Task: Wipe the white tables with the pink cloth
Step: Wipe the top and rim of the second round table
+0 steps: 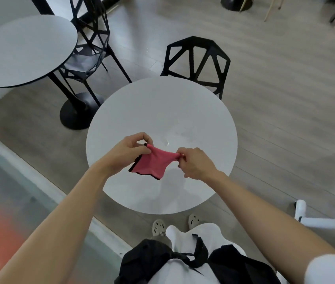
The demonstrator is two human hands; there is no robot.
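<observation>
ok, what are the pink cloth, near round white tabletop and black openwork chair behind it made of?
Pink cloth: soft fuzzy fabric, likely microfibre; it bunches and drapes.
Round white tabletop: hard, smooth, glossy, maybe laminate; reflects light.
Black openwork chair: rigid, matte; plastic or painted metal, unclear.

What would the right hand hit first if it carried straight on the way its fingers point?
Probably the left hand: the right hand points along the pink cloth both pinch, though depth is unclear.

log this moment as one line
left hand: pinches pink black-edged cloth | right hand: pinches its other end | cloth: stretched over near round white table | wiping: not begun
</observation>
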